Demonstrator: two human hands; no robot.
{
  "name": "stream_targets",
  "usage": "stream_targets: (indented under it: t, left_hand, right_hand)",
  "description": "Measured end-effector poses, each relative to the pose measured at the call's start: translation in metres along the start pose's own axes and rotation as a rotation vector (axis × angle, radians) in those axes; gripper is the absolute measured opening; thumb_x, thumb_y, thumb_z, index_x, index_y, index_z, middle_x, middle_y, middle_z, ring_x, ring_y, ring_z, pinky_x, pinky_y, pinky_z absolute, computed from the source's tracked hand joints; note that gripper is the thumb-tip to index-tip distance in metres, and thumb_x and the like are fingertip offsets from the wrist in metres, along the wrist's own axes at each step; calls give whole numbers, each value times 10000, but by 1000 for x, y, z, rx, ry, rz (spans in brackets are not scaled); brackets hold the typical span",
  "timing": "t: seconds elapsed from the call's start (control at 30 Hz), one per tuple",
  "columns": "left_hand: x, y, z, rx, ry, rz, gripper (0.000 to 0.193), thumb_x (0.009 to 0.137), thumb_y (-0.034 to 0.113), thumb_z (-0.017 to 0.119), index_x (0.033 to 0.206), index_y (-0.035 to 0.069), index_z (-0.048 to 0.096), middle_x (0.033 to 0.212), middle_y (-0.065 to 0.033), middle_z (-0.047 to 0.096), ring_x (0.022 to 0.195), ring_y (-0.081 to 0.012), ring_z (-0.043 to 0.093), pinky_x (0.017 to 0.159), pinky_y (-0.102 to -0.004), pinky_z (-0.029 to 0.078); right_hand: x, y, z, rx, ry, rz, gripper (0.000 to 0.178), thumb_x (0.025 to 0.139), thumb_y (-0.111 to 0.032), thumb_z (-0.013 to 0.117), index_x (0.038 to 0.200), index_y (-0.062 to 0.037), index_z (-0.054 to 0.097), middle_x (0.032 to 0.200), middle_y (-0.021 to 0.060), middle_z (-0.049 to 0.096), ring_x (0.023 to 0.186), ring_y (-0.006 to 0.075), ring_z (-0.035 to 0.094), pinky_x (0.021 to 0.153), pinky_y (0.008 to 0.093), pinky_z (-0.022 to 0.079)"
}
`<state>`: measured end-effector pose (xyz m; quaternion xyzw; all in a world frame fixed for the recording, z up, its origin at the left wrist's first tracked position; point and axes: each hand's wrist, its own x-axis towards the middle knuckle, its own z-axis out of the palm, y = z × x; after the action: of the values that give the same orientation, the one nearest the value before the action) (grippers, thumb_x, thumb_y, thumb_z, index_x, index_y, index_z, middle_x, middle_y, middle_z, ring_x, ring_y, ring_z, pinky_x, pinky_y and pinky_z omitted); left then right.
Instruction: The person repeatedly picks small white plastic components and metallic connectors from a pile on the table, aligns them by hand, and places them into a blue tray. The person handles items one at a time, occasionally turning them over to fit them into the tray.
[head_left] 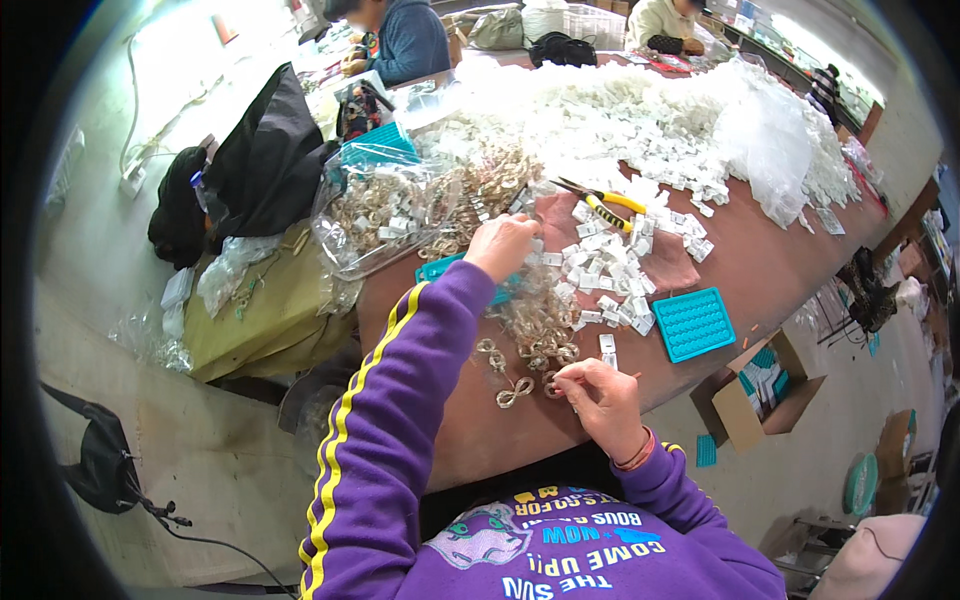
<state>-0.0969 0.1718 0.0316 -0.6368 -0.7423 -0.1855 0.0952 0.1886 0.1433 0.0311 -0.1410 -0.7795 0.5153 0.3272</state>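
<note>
My left hand [505, 247] reaches over a teal ridged tray [437, 268], fingers drawn together near a heap of small white rectangular pieces [605, 275]. What they hold, if anything, is hidden. At the table's near edge my right hand [603, 402] is closed in a pinch beside a pile of beige twisted cord bundles [535, 325]. A small dark reddish bit shows at its fingertips, too small to name. Just left of it lies a single figure-eight cord bundle [514, 392]. One white piece [607, 345] lies just beyond the right hand.
Yellow-and-black pliers [610, 207] lie beyond the white pieces. A second teal tray [694, 324] sits at right. A clear bag of cords [375, 215] stands at left, and a large white heap [640, 115] covers the far table. An open cardboard box [745, 415] is on the floor. Two people work across the table.
</note>
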Motion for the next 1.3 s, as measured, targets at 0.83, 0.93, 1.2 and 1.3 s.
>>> stream_targets:
  t: [0.83,0.93,1.2,1.3]
  left_hand:
    - [-177,43,-80,-1648,383,-805,140,917,42,633,1048,-3,609,1008,-51,647,877,-112,601,818,-238,500]
    - [-192,55,-70,-1751,491,-866,148,930,45,618,1066,-13,619,1034,-71,656,901,-128,608,836,-249,508]
    - [-196,74,-57,-1773,582,-881,88,904,29,643,986,41,611,1021,-70,656,945,-120,609,879,-259,479]
    - [-187,77,-48,-1648,601,-810,135,881,1,657,984,54,588,1039,-87,657,931,-113,617,848,-248,489]
  right_hand:
    - [239,92,24,-912,-595,-498,145,765,-89,603,859,-132,705,885,68,646,887,271,650,744,395,516]
    - [242,99,26,-968,-639,-578,137,732,-48,610,824,-110,690,875,83,659,863,285,655,742,405,517]
    - [221,56,-23,-398,-432,-302,106,778,-70,753,874,-62,708,820,2,652,730,98,624,640,269,518]
    - [204,41,-20,-13,-475,58,162,811,-167,766,905,-47,712,831,4,661,803,102,621,752,259,507]
